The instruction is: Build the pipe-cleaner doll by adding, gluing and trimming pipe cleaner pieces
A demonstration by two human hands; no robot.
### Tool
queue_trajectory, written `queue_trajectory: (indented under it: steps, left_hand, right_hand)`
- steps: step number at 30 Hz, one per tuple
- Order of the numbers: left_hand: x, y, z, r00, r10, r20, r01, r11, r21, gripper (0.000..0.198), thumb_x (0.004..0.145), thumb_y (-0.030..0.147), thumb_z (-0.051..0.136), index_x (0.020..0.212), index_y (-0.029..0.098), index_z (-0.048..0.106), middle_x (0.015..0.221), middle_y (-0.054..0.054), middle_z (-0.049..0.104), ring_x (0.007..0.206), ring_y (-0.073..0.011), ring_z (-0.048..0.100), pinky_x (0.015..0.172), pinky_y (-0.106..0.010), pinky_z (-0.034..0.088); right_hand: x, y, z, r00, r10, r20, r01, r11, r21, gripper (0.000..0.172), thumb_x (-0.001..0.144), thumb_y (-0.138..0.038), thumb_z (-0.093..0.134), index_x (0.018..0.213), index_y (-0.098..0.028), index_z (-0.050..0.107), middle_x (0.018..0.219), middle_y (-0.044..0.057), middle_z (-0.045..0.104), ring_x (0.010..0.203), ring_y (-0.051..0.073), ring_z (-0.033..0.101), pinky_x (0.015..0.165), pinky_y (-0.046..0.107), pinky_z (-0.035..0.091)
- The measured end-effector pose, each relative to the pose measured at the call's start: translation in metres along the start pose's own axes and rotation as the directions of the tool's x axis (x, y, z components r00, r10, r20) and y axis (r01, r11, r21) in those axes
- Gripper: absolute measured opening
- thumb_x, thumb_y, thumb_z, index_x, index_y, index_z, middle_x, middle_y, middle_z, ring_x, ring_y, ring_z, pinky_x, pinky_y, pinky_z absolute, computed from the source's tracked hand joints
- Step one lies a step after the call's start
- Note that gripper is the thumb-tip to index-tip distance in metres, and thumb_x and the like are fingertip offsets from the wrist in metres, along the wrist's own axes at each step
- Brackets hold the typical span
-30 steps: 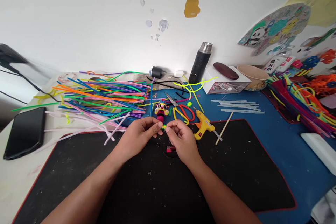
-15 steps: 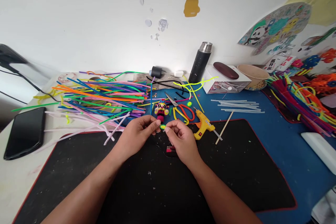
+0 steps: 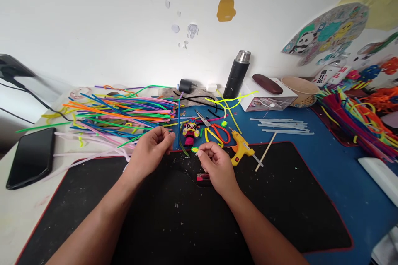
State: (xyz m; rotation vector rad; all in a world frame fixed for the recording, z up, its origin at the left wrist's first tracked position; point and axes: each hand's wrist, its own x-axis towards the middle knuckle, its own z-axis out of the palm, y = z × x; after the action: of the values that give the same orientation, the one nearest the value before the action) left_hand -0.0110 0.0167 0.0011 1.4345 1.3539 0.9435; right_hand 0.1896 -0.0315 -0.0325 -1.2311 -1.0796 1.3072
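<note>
My right hand (image 3: 217, 167) pinches a small oval piece (image 3: 194, 150), yellow in the middle with a green rim, between thumb and forefinger. To its left, my left hand (image 3: 152, 149) is closed, thumb against fingers, apart from the oval piece; anything in it is too small to make out. Just beyond the hands is a little doll (image 3: 190, 131) with a blue headpiece and magenta lower body. A thin green strip (image 3: 185, 150) lies by its base. A similar green-and-yellow oval (image 3: 224, 124) rests farther back. Below my right fingers is a red lighter-like object (image 3: 202, 177).
Scissors (image 3: 214, 129) and a yellow glue gun (image 3: 241, 149) lie beyond my right hand, near glue sticks (image 3: 281, 125) and a wooden stick (image 3: 266, 151). Coloured pipe cleaners (image 3: 124, 112) are heaped left. A black flask (image 3: 236, 75) stands behind; a phone (image 3: 31, 157) is far left.
My left hand has let go of the oval piece and moved left, uncovering the doll's lower part and the green strip. My right hand stays nearly in place with the oval piece.
</note>
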Motion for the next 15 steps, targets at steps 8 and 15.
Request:
queue_trajectory:
  steps: [8,15]
  left_hand:
    - [0.0,-0.003,0.007,0.983,-0.013,0.182,0.038,0.99,-0.137,0.041,0.084,0.059,0.078,0.079,0.021,0.062,0.075,-0.002,0.073,0.069,-0.0182,0.066,0.066,-0.03,0.052]
    - [-0.001,-0.002,0.004,0.995,0.014,0.1,0.003,0.986,-0.168,0.044,0.089,0.062,0.072,0.093,0.019,0.077,0.085,-0.006,0.079,0.075,-0.0211,0.071,0.072,-0.033,0.055]
  right_hand:
    - [0.002,-0.005,0.0,1.0,-0.013,0.026,0.013,0.999,-0.033,0.022,0.091,-0.042,0.072,0.089,-0.021,0.065,0.063,-0.006,0.048,0.054,0.012,0.039,0.049,0.026,0.031]
    - [0.008,-0.017,0.0,0.994,-0.004,0.11,0.019,0.991,-0.131,0.021,0.091,-0.042,0.07,0.09,-0.021,0.066,0.063,-0.007,0.047,0.054,0.012,0.039,0.051,0.026,0.031]
